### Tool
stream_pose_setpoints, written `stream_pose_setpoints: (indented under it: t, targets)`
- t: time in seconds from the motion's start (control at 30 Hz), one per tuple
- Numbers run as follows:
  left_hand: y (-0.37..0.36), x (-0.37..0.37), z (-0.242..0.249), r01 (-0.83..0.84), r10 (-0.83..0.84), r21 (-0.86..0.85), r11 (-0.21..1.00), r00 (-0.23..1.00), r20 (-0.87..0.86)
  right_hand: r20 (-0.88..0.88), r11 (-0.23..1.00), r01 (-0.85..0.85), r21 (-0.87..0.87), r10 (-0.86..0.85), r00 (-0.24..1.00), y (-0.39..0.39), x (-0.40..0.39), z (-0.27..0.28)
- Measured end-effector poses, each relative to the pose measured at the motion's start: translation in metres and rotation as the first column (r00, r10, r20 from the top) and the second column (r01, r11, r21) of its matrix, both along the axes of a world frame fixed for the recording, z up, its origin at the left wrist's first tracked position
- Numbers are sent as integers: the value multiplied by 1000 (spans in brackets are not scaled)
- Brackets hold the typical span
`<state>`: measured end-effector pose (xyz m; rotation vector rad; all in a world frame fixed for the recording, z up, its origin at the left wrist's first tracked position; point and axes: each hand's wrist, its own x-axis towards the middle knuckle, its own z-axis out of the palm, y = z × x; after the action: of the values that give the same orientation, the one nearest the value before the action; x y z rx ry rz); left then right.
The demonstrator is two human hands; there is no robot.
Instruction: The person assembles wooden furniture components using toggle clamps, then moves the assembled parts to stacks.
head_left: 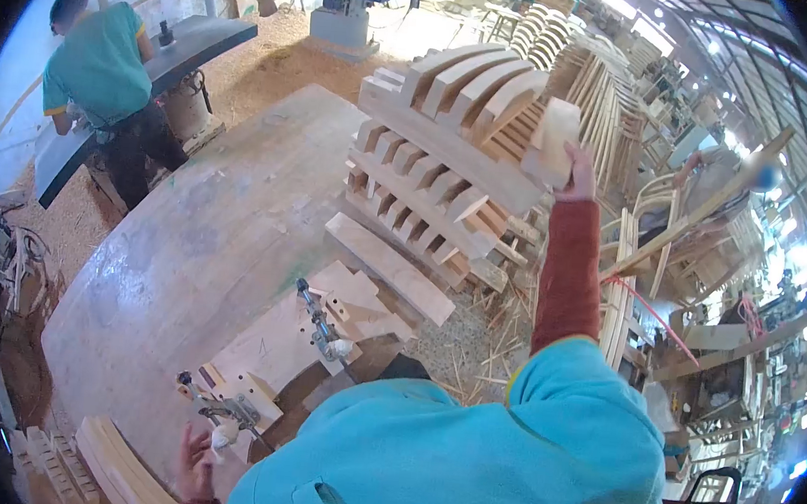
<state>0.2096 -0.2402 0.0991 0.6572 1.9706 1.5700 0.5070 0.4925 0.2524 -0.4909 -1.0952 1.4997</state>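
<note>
My right hand [578, 174] is stretched out to the far right, its fingers closed around a pale wooden block [556, 136]. The block is held up beside a stack of curved wooden pieces [483, 84]. Low at the left, my left hand [196, 462] has its fingers apart and nothing visible in them. It is beside a toggle clamp [234, 410] with a white-wrapped handle end; contact cannot be made out. Another toggle clamp [320, 326] is mounted on the wooden jig [271, 341] in front of me.
The jig sits on a large worktable [184, 242]. A loose board [391, 268] lies near the stack. Long curved strips [121, 467] are at the lower left. Another person [107, 72] works at a dark-topped bench [206, 41]. Wood scraps [471, 359] litter the floor.
</note>
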Motion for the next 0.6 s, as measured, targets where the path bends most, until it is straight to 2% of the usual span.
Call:
stream_pose_setpoints:
  t: [0.1,0.2,0.27,0.33,0.37,0.4,0.43,0.47,0.53,0.6]
  targets:
    - [-17,-28,26,-113,108,-61,992,991,-80,-291,999,-53,-11,47,956,-62,-5,2]
    - [11,-40,89,-211,188,-70,975,950,-249,-249,982,-159,101,180,952,-105,-31,16]
    - [48,-41,127,-223,226,42,974,931,-287,-269,974,-193,118,219,938,-142,-63,21]
    - [75,-52,151,-175,134,-66,982,905,-403,-242,948,-281,145,310,919,-185,-101,20]
    - [82,-66,140,-55,99,126,990,921,-377,-203,923,-348,163,376,904,-209,-118,16]
    - [118,-44,178,-54,28,-26,998,801,-598,-161,889,-422,175,449,879,-233,-136,10]
    - [152,-25,211,-14,-40,-71,997,713,-700,-129,864,-468,184,493,860,-254,-156,2]
    - [178,-25,224,127,-91,-25,992,540,-836,-94,836,-515,191,538,838,-276,-174,-7]
    - [219,-15,239,187,-103,-30,982,394,-913,-4,788,-601,135,607,795,-316,-200,-20]
    - [249,-23,220,271,-47,54,961,352,-935,27,701,-700,135,704,710,-339,-218,-41]
